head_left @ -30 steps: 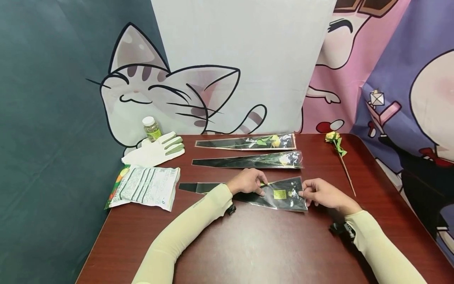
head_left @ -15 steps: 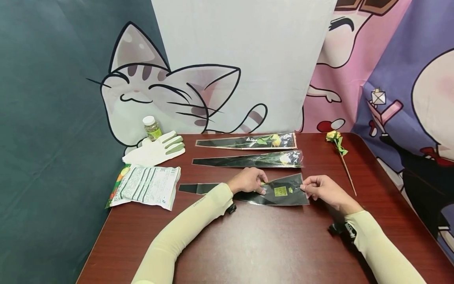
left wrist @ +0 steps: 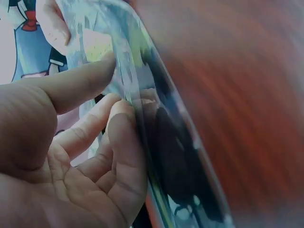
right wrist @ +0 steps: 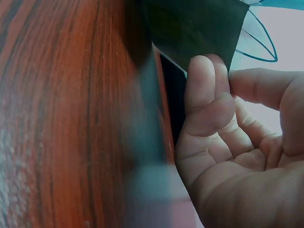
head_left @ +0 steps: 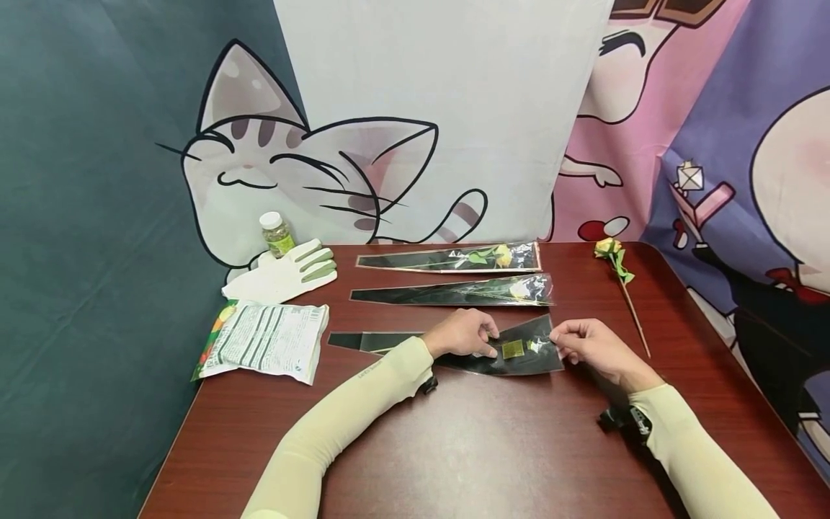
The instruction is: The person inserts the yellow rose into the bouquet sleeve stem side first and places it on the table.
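A tapered black-and-clear flower sleeve (head_left: 541, 357) with a gold square print lies nearest me, its wide end to the right. My left hand (head_left: 463, 333) grips the sleeve's middle from above; in the left wrist view its thumb and bent fingers (left wrist: 126, 128) are against the clear film. My right hand (head_left: 593, 349) pinches the sleeve's wide edge. In the right wrist view the dark sheet (right wrist: 199, 28) stands up from thumb and fingertips. The hands hide parts of the sleeve. Behind it lie two sleeves with flowers inside, one white-flowered (head_left: 447, 294) and one yellow-flowered (head_left: 441, 260).
A loose yellow rose (head_left: 608, 249) lies at the right of the brown table (head_left: 493, 461). To the left are a white-and-green packet (head_left: 266, 342), white gloves (head_left: 279, 277) and a white-lidded jar (head_left: 277, 236). A printed cloth backdrop (head_left: 506, 108) rises behind the table.
The sleeve's wide end has been drawn up and its near edge has moved away from me. My left hand has slid slightly right along the sleeve. My right hand keeps pinching the edge.
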Demonstrator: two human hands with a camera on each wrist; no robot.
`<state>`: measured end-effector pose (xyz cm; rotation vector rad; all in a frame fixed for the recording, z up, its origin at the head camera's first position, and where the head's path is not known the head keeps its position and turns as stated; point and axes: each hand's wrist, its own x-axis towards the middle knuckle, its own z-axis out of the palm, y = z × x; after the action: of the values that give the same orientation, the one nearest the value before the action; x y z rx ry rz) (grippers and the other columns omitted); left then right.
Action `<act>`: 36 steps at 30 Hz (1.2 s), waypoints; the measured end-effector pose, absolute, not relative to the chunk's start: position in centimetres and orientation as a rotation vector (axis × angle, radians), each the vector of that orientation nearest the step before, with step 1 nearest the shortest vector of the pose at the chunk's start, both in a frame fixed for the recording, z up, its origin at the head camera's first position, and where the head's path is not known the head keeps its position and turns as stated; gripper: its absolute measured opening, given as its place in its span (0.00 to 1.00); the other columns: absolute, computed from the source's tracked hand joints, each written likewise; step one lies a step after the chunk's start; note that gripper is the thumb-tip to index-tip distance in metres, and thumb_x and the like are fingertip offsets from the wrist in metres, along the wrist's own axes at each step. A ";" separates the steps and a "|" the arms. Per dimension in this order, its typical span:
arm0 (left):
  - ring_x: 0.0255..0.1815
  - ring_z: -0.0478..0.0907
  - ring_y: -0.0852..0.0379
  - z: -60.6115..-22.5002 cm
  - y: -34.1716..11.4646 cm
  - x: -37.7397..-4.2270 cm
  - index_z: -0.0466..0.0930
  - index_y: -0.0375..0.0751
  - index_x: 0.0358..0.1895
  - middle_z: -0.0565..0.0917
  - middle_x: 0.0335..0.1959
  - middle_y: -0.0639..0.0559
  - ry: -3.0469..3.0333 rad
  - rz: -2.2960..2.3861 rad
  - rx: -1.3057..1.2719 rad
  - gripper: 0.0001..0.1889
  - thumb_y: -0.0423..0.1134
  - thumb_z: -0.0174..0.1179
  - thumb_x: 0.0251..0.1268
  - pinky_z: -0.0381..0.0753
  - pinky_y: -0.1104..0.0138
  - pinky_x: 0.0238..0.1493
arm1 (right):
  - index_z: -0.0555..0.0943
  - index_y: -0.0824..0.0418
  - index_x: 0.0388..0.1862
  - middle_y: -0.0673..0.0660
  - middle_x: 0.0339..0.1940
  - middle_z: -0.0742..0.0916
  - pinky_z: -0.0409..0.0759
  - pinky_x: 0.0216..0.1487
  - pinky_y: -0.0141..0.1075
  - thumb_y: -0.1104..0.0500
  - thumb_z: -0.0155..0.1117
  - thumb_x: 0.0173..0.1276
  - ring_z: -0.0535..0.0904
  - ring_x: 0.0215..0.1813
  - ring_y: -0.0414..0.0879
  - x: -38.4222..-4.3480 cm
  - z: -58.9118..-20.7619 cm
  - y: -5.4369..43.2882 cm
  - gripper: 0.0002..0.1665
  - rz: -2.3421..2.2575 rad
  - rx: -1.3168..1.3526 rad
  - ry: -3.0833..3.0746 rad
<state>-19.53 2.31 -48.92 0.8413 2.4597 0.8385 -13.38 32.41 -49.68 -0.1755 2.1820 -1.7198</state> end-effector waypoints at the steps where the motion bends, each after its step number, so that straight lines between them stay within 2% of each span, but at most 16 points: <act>1: 0.32 0.82 0.68 -49.0 2.5 -19.5 0.89 0.51 0.48 0.88 0.33 0.63 2.437 0.868 0.845 0.14 0.47 0.79 0.61 0.81 0.74 0.43 | 0.82 0.73 0.45 0.49 0.26 0.84 0.77 0.27 0.32 0.63 0.63 0.79 0.76 0.27 0.39 -13.4 -49.7 32.4 0.10 -1.717 -0.181 2.189; 4: 0.31 0.83 0.68 -49.2 3.4 -19.2 0.89 0.51 0.46 0.90 0.32 0.63 2.376 0.967 0.845 0.10 0.46 0.76 0.65 0.81 0.76 0.41 | 0.80 0.76 0.48 0.48 0.25 0.84 0.77 0.26 0.33 0.63 0.64 0.79 0.75 0.26 0.39 -13.4 -49.9 32.4 0.13 -1.714 -0.183 2.205; 8: 0.27 0.86 0.63 -49.6 5.1 -18.7 0.89 0.49 0.42 0.91 0.31 0.60 2.274 1.153 0.778 0.06 0.44 0.72 0.70 0.87 0.73 0.36 | 0.78 0.78 0.49 0.47 0.25 0.84 0.77 0.26 0.33 0.63 0.65 0.79 0.75 0.26 0.39 -13.4 -50.0 32.3 0.15 -1.718 -0.170 2.202; 11: 0.24 0.86 0.60 -49.8 6.4 -18.3 0.88 0.45 0.40 0.90 0.29 0.55 2.186 1.305 0.676 0.04 0.41 0.71 0.72 0.89 0.69 0.30 | 0.78 0.78 0.49 0.47 0.27 0.86 0.79 0.27 0.32 0.62 0.64 0.79 0.79 0.28 0.39 -13.4 -50.1 32.2 0.16 -1.716 -0.158 2.193; 17: 0.25 0.83 0.60 -50.0 8.6 -17.6 0.87 0.39 0.39 0.87 0.26 0.48 2.001 1.540 0.473 0.03 0.35 0.69 0.73 0.87 0.71 0.26 | 0.79 0.77 0.50 0.48 0.29 0.90 0.82 0.30 0.33 0.62 0.61 0.81 0.85 0.32 0.41 -13.4 -50.2 32.1 0.15 -1.670 -0.131 2.212; 27: 0.24 0.81 0.60 -50.4 10.4 -16.7 0.85 0.41 0.35 0.84 0.24 0.50 1.918 1.584 0.325 0.05 0.31 0.66 0.73 0.83 0.74 0.24 | 0.78 0.77 0.54 0.49 0.30 0.90 0.83 0.29 0.33 0.59 0.64 0.79 0.87 0.32 0.41 -13.3 -49.9 32.0 0.19 -1.572 -0.113 2.223; 36: 0.25 0.83 0.62 -51.0 10.7 -16.8 0.87 0.39 0.35 0.85 0.24 0.51 1.896 1.603 0.286 0.05 0.30 0.66 0.72 0.84 0.76 0.25 | 0.81 0.75 0.52 0.52 0.30 0.90 0.82 0.28 0.34 0.63 0.60 0.79 0.88 0.32 0.41 -13.4 -49.9 31.9 0.15 -1.526 -0.035 2.238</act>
<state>-16.76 10.68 -51.03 0.2862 1.8964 1.6028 -13.36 31.89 -49.91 -0.0354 2.2379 -1.5260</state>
